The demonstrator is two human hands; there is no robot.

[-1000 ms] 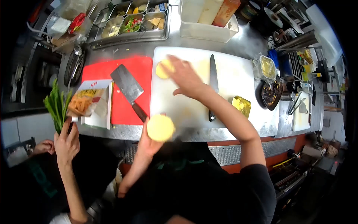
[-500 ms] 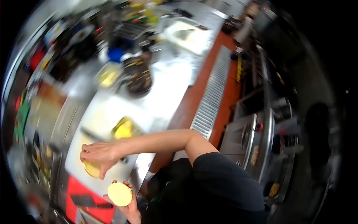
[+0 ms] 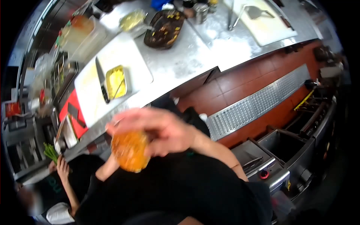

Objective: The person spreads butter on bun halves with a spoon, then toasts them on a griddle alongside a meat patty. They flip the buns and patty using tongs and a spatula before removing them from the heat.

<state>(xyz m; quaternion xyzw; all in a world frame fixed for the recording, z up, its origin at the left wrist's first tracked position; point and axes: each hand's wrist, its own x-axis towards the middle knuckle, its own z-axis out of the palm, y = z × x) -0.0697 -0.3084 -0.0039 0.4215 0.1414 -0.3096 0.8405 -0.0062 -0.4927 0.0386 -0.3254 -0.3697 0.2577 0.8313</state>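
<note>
A glossy orange-brown bun (image 3: 130, 152) is close to the camera, low and left of centre. My right hand (image 3: 159, 129) curves over its upper and right edge, blurred, with the fingers against it. The forearm of my left hand (image 3: 108, 168) reaches up behind the bun, which hides most of that hand and its fingers. Beyond them, on a white cutting board (image 3: 137, 63), a metal tray of yellow slices (image 3: 116, 81) sits beside a long knife (image 3: 100, 77).
A dark pan (image 3: 165, 29) and a tub of pale yellow food (image 3: 132, 20) stand past the board. A red board (image 3: 72, 103) lies left. At lower left, a co-worker's hand (image 3: 63, 168) holds green stalks (image 3: 50, 152). A floor grate (image 3: 258, 103) runs right.
The view has swung, putting the counter higher. My right hand has left the board and is now at the bun. A browned surface shows where my left hand held up a pale yellow round.
</note>
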